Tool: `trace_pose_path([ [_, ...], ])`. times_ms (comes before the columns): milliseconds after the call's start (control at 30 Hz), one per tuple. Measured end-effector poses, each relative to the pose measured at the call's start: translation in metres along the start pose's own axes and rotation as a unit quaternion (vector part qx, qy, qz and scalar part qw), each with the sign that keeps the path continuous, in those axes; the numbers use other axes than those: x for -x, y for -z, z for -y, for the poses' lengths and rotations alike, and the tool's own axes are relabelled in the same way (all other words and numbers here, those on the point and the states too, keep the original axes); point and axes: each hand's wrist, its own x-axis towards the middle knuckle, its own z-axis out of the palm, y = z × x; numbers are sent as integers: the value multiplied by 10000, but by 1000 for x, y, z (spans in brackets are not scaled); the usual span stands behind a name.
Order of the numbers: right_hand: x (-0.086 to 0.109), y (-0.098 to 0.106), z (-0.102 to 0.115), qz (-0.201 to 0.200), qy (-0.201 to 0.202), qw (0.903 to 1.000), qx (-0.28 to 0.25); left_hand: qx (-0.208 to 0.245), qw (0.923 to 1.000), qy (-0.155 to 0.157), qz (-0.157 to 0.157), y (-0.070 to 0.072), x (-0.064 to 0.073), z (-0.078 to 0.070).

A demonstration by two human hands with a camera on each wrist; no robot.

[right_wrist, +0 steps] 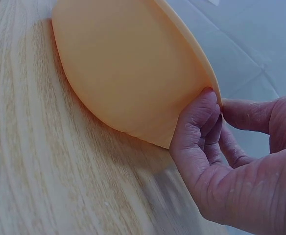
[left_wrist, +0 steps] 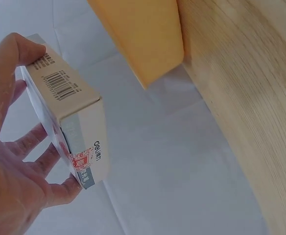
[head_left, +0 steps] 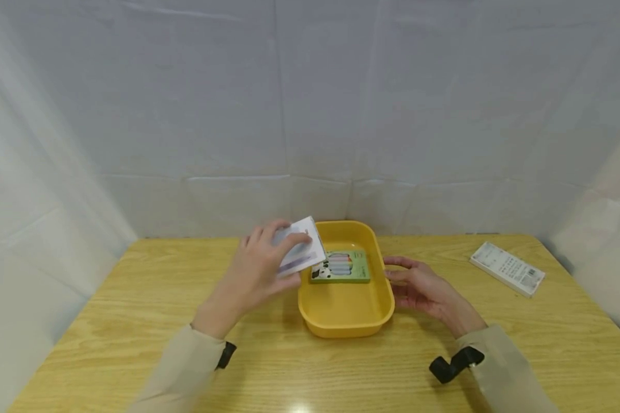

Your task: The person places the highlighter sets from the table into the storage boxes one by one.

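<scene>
My left hand [head_left: 260, 258] holds a small white box [head_left: 302, 246] tilted in the air by the left rim of the yellow plastic bin [head_left: 348, 312]. In the left wrist view, the thumb lies on the box's barcode face [left_wrist: 62, 85] and the other fingers spread along its far side. Inside the bin lies a flat green box [head_left: 343, 267] printed with coloured sticks and a spotted animal. At the bin's right side is my right hand [head_left: 426, 289]. Its bent fingers [right_wrist: 194, 129] grip the bin's outer rim, as the right wrist view shows.
On the right of the wooden table [head_left: 134, 338] lies another flat white box [head_left: 507, 268] with printed text and a barcode. White sheeting [head_left: 320, 115] hangs behind the table and at both sides. Each sleeve has a black strap [head_left: 454, 364] at the wrist.
</scene>
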Motion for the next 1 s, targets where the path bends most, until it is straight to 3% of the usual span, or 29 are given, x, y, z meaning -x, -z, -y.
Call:
trace_pose_path([
  [400,0,-1,0,-21,-9,10000,15,179,9988,-374,243,-10,-10,-21],
  [1000,-1,0,-1,-108,-100,9999,-33,540,9942,-641,672,-26,-18,-46],
])
